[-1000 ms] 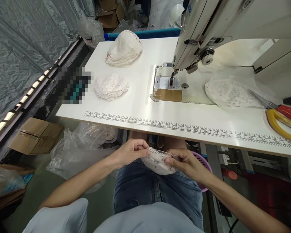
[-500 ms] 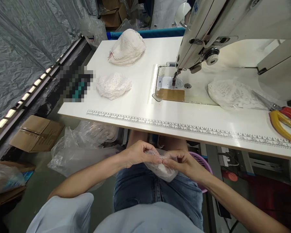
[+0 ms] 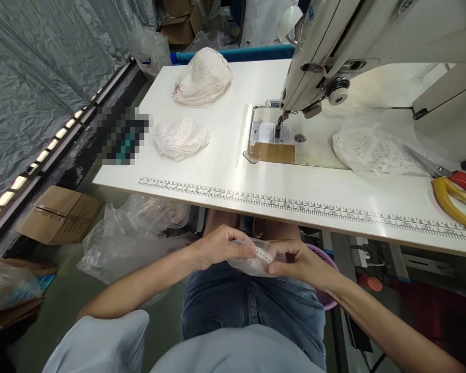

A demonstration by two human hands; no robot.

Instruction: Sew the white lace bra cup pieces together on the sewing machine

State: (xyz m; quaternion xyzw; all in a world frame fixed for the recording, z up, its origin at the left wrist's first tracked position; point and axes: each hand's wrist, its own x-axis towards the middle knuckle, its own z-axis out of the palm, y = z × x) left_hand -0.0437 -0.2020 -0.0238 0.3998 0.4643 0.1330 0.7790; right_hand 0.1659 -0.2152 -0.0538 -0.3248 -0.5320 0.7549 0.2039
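Over my lap, below the table edge, both hands grip one small white lace-trimmed fabric piece point(image 3: 256, 260). My left hand point(image 3: 221, 249) pinches its left side with closed fingers. My right hand point(image 3: 295, 263) pinches its right edge, thumb on the lace border. The piece sags between them above my jeans. On the white table point(image 3: 225, 166) lie a small lace piece point(image 3: 181, 138), a stack of white cup-shaped pieces point(image 3: 204, 77) farther back, and a lace pile point(image 3: 373, 151) to the right of the needle.
A white sewing machine point(image 3: 353, 41) stands on the table's right half. Yellow and red scissors point(image 3: 456, 194) lie at the right edge. A printed ruler runs along the front edge. Plastic bags point(image 3: 132, 238) and a cardboard box point(image 3: 58, 215) sit on the floor left; a purple basket point(image 3: 328, 264) is by my right knee.
The hands have worked along the fabric piece, bunching it smaller and turning it; the right hand has shifted slightly down and right. Nothing on the table moved.
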